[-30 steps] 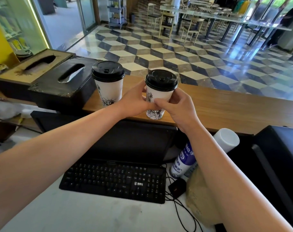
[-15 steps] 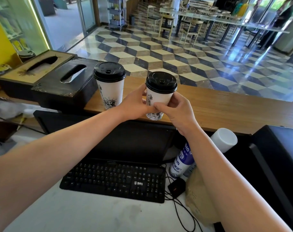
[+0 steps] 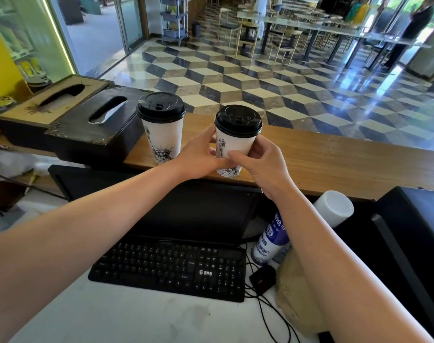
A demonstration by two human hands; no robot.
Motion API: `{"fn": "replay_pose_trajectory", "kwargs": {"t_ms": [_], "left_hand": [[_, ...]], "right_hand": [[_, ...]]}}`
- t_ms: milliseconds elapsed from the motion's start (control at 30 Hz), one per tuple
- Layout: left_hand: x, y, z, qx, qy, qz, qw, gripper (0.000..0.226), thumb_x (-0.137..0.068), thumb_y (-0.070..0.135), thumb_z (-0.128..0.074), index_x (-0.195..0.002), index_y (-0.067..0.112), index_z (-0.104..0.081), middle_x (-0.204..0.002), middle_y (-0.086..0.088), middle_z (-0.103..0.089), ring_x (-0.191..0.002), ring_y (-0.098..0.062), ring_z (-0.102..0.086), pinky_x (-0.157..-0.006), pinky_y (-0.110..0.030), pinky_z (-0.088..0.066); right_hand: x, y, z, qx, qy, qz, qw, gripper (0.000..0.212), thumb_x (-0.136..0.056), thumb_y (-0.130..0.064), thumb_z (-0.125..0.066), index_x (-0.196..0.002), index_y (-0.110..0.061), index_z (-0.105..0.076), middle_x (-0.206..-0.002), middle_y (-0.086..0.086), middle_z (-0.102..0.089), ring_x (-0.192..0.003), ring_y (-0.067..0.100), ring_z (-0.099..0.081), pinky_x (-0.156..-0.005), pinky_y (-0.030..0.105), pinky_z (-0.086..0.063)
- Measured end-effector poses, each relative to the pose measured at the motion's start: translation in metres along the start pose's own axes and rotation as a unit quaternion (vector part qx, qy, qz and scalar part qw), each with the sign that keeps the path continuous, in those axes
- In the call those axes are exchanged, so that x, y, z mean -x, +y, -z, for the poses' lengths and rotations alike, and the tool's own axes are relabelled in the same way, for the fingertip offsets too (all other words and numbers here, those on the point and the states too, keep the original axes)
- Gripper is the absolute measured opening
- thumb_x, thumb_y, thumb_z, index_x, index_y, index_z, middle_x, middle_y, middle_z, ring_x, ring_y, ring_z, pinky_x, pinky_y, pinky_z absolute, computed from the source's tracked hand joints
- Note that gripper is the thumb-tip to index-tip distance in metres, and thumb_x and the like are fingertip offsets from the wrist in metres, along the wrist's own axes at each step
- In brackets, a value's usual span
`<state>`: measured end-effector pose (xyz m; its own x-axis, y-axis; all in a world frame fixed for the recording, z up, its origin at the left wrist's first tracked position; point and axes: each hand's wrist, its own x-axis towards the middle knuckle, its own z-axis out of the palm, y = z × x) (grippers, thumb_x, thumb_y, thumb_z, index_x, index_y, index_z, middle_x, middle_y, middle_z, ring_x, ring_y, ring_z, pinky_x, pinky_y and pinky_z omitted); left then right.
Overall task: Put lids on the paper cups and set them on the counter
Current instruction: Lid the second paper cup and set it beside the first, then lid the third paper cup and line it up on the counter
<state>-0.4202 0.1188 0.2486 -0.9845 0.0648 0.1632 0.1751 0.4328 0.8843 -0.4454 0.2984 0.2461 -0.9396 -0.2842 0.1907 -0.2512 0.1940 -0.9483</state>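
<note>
Both hands hold one white paper cup with a black line drawing (image 3: 235,147). The left hand (image 3: 198,157) wraps its left wall and the right hand (image 3: 260,162) curls round its right wall, thumb across the front. Its black plastic lid (image 3: 238,118) looks seated all round the rim. The cup stands upright, long axis vertical, directly between the two hands and equally near both. Its base sits at the front edge of the brown wooden surface (image 3: 335,164); whether it rests there or hangs just above cannot be told. A second lidded paper cup (image 3: 162,137) stands upright on the same surface to the left, apart from the held cup, with the left hand's knuckles just beside it and a dark tissue box (image 3: 94,129) beyond. The step in hand appears to be setting down. The release probably turns on that left side, where the opening hand has little room before the neighbouring cup.
</note>
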Motion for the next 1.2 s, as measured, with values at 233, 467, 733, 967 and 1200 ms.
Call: {"fn": "replay_pose_trajectory", "kwargs": {"t_ms": [233,467,733,967,1200], "left_hand": [[0.008,0.002,0.001,-0.013,0.026,0.028,0.999,0.084,-0.072,0.030,-0.089,-0.141,0.030,-0.042,-0.132,0.004,-0.056,-0.110,-0.012,-0.058,-0.078,-0.016,-0.047],[0.033,0.011,0.002,-0.049,0.054,0.091,0.993,0.107,-0.069,0.042,-0.089,-0.154,0.023,-0.028,-0.149,0.001,-0.045,-0.122,-0.020,-0.056,-0.099,-0.036,-0.047],[0.109,0.035,-0.006,-0.117,0.071,0.064,0.989,0.063,-0.077,0.036,-0.084,-0.130,0.020,-0.053,-0.120,0.004,-0.063,-0.095,-0.011,-0.064,-0.070,-0.017,-0.044],[0.191,0.026,-0.037,-0.132,-0.065,0.065,0.987,0.049,-0.081,0.026,-0.081,-0.123,0.026,-0.057,-0.117,0.008,-0.062,-0.096,-0.009,-0.064,-0.074,-0.018,-0.049],[0.270,-0.025,-0.085,-0.123,-0.134,0.125,0.975,0.050,-0.081,0.017,-0.080,-0.126,0.021,-0.058,-0.117,0.003,-0.063,-0.097,-0.020,-0.065,-0.076,-0.028,-0.056]], "right_hand": [[0.007,-0.004,0.000,0.019,-0.010,0.002,1.000,0.049,-0.076,-0.021,-0.087,-0.121,-0.017,-0.067,-0.115,-0.002,-0.075,-0.109,0.014,-0.070,-0.094,0.044,-0.059],[0.035,-0.015,0.000,0.058,0.015,-0.037,0.998,0.065,-0.079,-0.031,-0.085,-0.136,-0.015,-0.059,-0.130,-0.009,-0.067,-0.126,0.005,-0.058,-0.111,0.040,-0.047],[0.108,-0.036,-0.006,0.152,0.109,-0.082,0.979,0.067,-0.084,-0.037,-0.078,-0.142,-0.014,-0.055,-0.129,-0.002,-0.068,-0.106,0.009,-0.068,-0.085,0.023,-0.051],[0.203,-0.030,-0.009,0.272,0.023,-0.101,0.957,0.041,-0.085,-0.025,-0.073,-0.125,-0.017,-0.068,-0.106,-0.006,-0.074,-0.088,0.009,-0.067,-0.087,0.022,-0.051],[0.294,0.028,-0.030,0.310,-0.042,-0.208,0.927,0.041,-0.084,-0.021,-0.073,-0.124,-0.013,-0.068,-0.115,0.002,-0.073,-0.093,0.017,-0.065,-0.089,0.030,-0.053]]}}
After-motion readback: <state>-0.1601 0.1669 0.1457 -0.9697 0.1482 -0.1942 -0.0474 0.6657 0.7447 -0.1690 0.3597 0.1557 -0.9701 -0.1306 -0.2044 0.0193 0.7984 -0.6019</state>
